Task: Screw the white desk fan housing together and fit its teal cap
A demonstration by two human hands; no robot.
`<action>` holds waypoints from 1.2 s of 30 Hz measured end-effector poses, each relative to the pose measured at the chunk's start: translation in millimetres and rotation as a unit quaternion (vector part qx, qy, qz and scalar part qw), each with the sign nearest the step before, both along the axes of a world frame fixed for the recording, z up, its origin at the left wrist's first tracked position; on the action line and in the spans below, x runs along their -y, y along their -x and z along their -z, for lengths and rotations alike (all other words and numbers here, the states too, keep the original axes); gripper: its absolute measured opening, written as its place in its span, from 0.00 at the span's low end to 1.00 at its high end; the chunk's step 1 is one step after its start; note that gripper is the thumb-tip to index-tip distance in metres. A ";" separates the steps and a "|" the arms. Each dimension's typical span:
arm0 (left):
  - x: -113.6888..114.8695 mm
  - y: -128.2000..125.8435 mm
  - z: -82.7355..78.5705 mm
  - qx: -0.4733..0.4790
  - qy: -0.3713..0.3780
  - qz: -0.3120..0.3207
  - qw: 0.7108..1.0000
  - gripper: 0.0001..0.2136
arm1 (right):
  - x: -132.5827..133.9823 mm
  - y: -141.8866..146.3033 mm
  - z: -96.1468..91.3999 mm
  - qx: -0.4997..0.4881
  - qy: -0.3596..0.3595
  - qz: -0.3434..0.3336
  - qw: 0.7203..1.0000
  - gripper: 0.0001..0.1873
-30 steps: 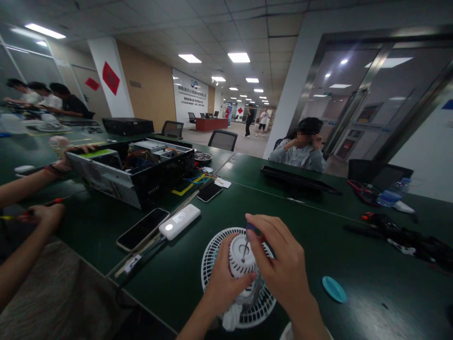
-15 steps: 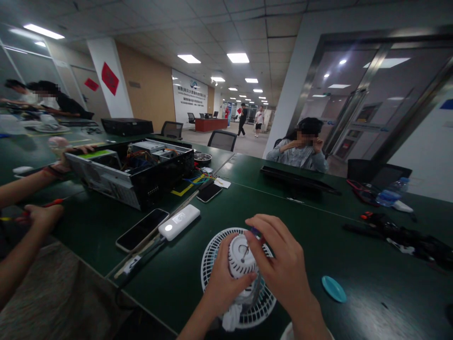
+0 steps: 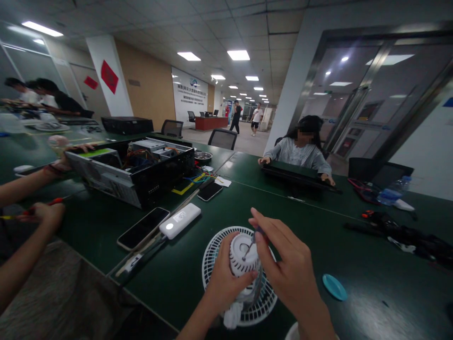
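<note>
A white fan [image 3: 239, 268] lies grille-down on the green table, its slotted round motor housing facing up. Wrapped around the left side of that housing is my left hand [image 3: 223, 276], thumb at the front. My right hand [image 3: 288, 267] pinches the dark handle of a small screwdriver [image 3: 249, 248] between thumb and fingers. The thin shaft slants down and left to the top of the housing; whether its tip sits in a screw is too small to tell. Beneath, the round white fan grille [image 3: 209, 255] spreads out past both hands.
A teal round cover [image 3: 334, 287] lies to the right. Left are a white power bank [image 3: 180, 221], two phones and an opened computer case [image 3: 134, 170], where another person's hand [image 3: 47, 217] grips a red screwdriver. Across the table, a person holds a black flat panel [image 3: 300, 178].
My right hand has shifted slightly right, with the screwdriver shaft leaning more and its fingers straighter. Across the table, the person has lowered both hands onto the black panel.
</note>
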State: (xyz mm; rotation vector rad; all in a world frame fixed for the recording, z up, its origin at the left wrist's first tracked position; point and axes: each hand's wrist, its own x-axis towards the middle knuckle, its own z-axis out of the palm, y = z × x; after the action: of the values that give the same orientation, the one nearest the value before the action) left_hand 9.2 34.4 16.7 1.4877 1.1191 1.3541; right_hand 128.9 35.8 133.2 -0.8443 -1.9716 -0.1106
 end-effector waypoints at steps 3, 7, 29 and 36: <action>1.1 0.2 0.3 0.003 0.005 -0.002 1.000 0.33 | 0.1 -1.7 2.0 0.013 0.031 -0.023 0.999 0.23; 1.8 0.2 1.6 -0.001 0.024 -0.016 1.000 0.34 | -4.3 1.3 7.3 0.015 0.025 0.018 0.999 0.16; 2.1 -3.7 -1.6 0.028 0.030 -0.027 0.999 0.33 | -1.3 1.8 3.8 0.018 0.004 -0.014 1.000 0.17; 2.2 -2.2 -3.2 0.022 0.039 -0.012 0.999 0.34 | 1.9 1.6 0.7 0.009 0.019 -0.023 1.000 0.21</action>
State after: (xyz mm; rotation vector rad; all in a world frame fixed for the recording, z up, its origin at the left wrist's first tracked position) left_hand 11.4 32.2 19.9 1.3864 1.1525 1.3369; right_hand 127.3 33.9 132.4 -0.8251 -2.0137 -0.0541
